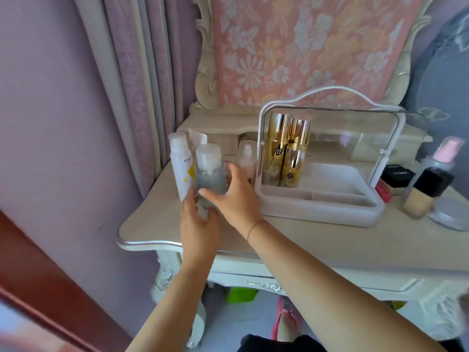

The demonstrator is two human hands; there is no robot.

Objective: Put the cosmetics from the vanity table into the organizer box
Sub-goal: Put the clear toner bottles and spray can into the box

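A clear grey bottle (210, 174) with a frosted white cap is lifted above the left part of the vanity table (142, 224). My left hand (199, 224) grips its base and my right hand (234, 194) wraps its right side. To the right stands the white organizer box (317, 207), its clear lid open, with three gold bottles (289, 153) in its left end. Behind the held bottle are a white spray bottle (180, 163), a white tube (198, 138) and a pink pump bottle (247, 156).
Right of the box sit a foundation bottle with a black cap (426, 191), a pink-capped bottle (445, 151), a black compact (398, 174), a red item (383, 191) and a round jar (449, 217). A floral cloth covers the mirror (304, 47). Curtains hang at left.
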